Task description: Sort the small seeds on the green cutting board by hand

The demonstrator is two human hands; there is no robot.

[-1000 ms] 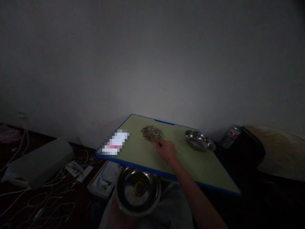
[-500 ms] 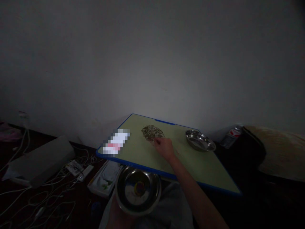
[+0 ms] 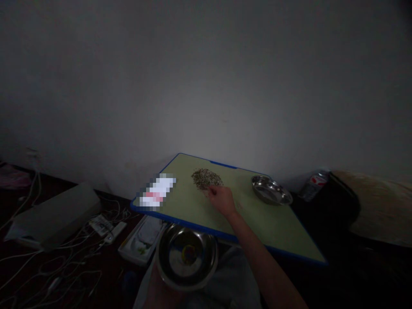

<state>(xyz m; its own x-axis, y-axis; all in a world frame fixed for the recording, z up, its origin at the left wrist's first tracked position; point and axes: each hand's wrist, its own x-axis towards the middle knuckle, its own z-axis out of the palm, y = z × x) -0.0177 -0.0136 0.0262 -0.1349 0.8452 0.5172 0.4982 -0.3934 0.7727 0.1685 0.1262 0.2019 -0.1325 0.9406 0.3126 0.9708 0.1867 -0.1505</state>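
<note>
My right hand is over the table, its fingers closed at the near edge of a pile of small dark and pale grains. What the fingertips pinch, if anything, is too small to make out. Below the table's front edge, my left hand grips a steel bowl from the left and underneath, tilted toward me. A small yellowish and dark patch shows at the bottom of this bowl. A second, shallower steel bowl stands on the table to the right.
A pixelated bright phone-like shape lies at the table's left. A white box, tangled cables, a power strip and a grey box sit on the floor at left. A plastic bottle lies right, near the wall.
Almost nothing differs. The view has shifted very slightly; my right hand stays at the pile's near edge and my left hand keeps hold of the bowl.
</note>
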